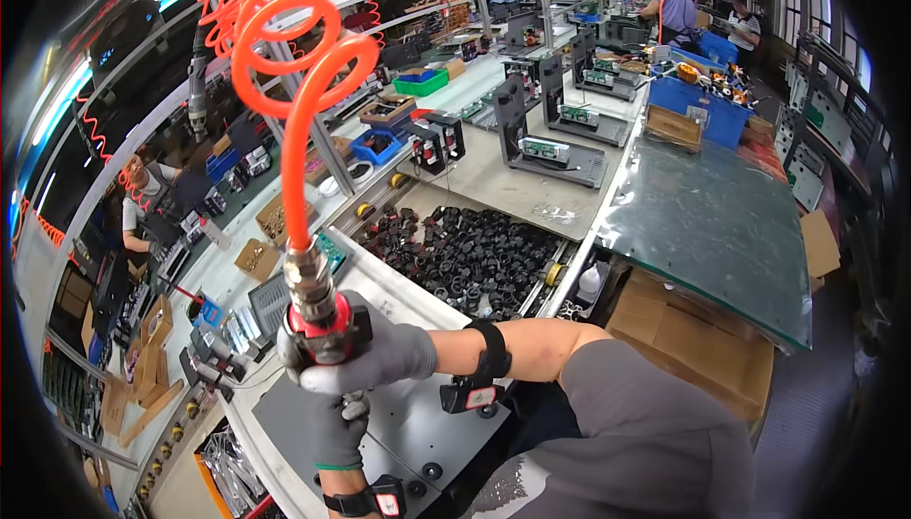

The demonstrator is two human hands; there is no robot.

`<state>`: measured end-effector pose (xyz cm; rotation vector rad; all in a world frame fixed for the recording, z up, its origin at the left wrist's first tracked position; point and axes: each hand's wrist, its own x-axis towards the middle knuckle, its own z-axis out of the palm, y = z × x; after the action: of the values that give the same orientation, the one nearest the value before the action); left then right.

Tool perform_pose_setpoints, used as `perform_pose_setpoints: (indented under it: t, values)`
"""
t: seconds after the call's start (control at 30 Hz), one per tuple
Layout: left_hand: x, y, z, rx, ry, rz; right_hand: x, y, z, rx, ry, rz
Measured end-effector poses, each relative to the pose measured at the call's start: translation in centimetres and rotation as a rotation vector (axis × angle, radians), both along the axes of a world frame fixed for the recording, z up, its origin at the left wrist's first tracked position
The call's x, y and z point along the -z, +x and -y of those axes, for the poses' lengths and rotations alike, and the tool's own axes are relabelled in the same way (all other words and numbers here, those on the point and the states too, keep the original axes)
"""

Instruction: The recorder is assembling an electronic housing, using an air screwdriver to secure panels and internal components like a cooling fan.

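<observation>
My right hand [365,353], in a grey glove, is closed around the body of a pneumatic screwdriver [318,315], fingers wrapped tight about its red-and-black grip. The tool stands nearly upright in my fist, its long axis running up and down, leaning slightly to the left at the top. Its upper end, a metal hose fitting [306,277], points up toward the overhead rail, and from it an orange coiled air hose [285,54] climbs in wide loops. The working end points down and is hidden behind my gloves, so I cannot see the tip.

My left hand [337,424], also gloved in grey, sits just beneath the right one, touching it from below; its fingers curl upward toward the tool's lower end, but I cannot tell whether they grip anything. Each wrist carries a black strap with a small device.

The tool hangs over the near edge of the pale workbench [418,301], above a grey flat fixture plate [418,424] with round black knobs. Beyond it lies a tray of black plastic parts [474,253], well apart from my hands. To the right a green mat [712,225] covers the next table, with cardboard [683,329] beneath it.
</observation>
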<state>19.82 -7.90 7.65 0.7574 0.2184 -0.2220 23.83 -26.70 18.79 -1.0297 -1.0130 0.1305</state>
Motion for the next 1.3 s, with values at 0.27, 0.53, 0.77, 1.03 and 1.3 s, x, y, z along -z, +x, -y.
perform_pose_setpoints:
  t: [0.27, 0.53, 0.77, 1.03, 1.3]
  values:
    - [-1.6, -1.6, 1.1, 0.101, 0.042, 0.051, -0.2, -0.6, -0.1, 0.052, 0.031, 0.127]
    - [-0.2, -1.5, 0.4, 0.045, 0.087, 0.112, -0.7, -1.1, 0.1, 0.108, 0.109, 0.138]
    - [-1.1, -1.9, 1.8, 0.001, -0.075, 0.101, -0.4, -0.9, 0.4, 0.176, 0.071, 0.119]
    - [-0.6, -1.4, 2.3, 0.097, -0.155, 0.022, 0.0, -1.7, 1.3, -0.029, 0.012, -0.188]
    - [-1.4, -1.1, 2.8, 0.118, -0.191, 0.047, 0.2, -1.2, 1.0, 0.007, 0.073, -0.011]
